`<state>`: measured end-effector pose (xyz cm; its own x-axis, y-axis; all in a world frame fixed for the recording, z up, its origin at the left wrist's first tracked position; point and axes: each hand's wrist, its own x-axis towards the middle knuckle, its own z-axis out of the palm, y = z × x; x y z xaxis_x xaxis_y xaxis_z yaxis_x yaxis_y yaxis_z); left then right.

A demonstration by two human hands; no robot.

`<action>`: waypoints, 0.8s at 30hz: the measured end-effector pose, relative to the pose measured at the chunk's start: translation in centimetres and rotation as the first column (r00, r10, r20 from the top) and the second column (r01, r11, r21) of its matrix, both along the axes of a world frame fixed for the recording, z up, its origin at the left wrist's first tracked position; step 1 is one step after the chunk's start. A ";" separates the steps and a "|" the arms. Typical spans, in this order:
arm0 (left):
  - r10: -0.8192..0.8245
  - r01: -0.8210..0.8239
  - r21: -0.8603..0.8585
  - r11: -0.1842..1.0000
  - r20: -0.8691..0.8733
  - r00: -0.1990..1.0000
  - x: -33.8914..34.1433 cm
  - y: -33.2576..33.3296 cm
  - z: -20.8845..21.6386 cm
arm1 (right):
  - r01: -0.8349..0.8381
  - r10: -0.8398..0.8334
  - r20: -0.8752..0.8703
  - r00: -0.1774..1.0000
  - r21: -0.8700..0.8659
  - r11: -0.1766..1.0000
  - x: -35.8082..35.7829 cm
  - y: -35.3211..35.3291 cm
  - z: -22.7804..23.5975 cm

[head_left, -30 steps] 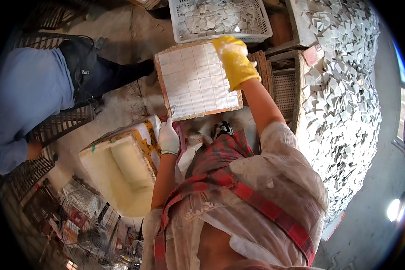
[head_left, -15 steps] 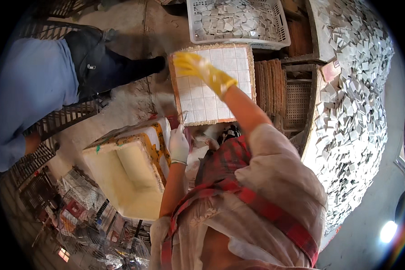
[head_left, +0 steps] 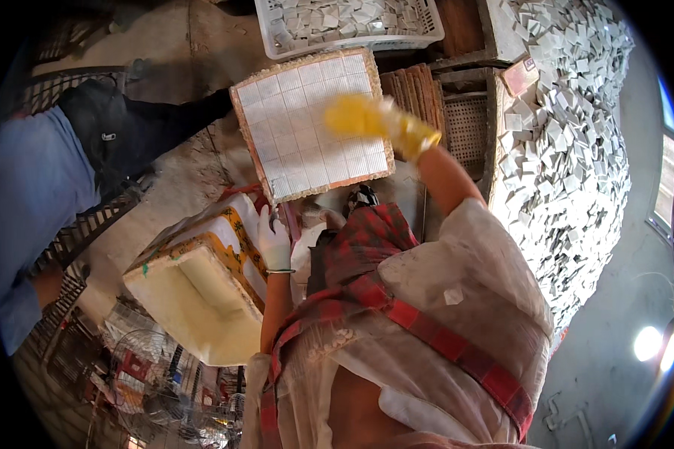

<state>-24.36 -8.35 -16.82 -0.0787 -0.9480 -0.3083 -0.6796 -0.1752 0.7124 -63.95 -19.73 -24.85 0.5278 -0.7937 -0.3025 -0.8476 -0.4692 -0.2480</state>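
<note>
In front of me lies a square board (head_left: 288, 127) with a rough, crusted rim, its face covered by a grid of white ribbed tiles. My right hand (head_left: 367, 120), in a yellow glove, is over the right part of the grid. Motion smears its fingers, and whether it touches the tiles cannot be told. My left hand (head_left: 274, 238), in a white glove, is at the board's near-left corner with its fingers drawn together. Something small and dark shows by its fingertips, too small to name.
A white plastic crate (head_left: 352, 45) of loose tiles stands beyond the board. A large heap of tiles (head_left: 562, 172) fills the right side. Thin brown boards (head_left: 412, 93) are stacked beside a basket (head_left: 464, 123). Left are a foam box (head_left: 195, 307), a standing fan (head_left: 153, 374) and another person (head_left: 45, 179).
My right hand has swept from the board's far-left corner toward its right side. The view has shifted, and the board now sits at more of a tilt. My left hand stays by the near-left corner.
</note>
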 end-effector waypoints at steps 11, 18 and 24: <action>0.229 -0.221 0.061 0.973 -0.224 0.947 -1.0 1.8 11.2 | -0.057 0.159 0.221 0.962 -0.408 0.911 17.1 -13.9 -1.5; 0.667 -0.680 -0.078 0.729 -0.142 0.732 2.6 -0.5 18.0 | -0.747 -0.934 0.226 0.277 0.661 -0.062 19.6 2.0 -1.1; 0.764 -0.751 -0.323 0.575 -0.116 0.635 11.0 1.7 16.1 | -0.205 -0.318 0.243 0.916 0.967 0.150 6.4 1.0 8.8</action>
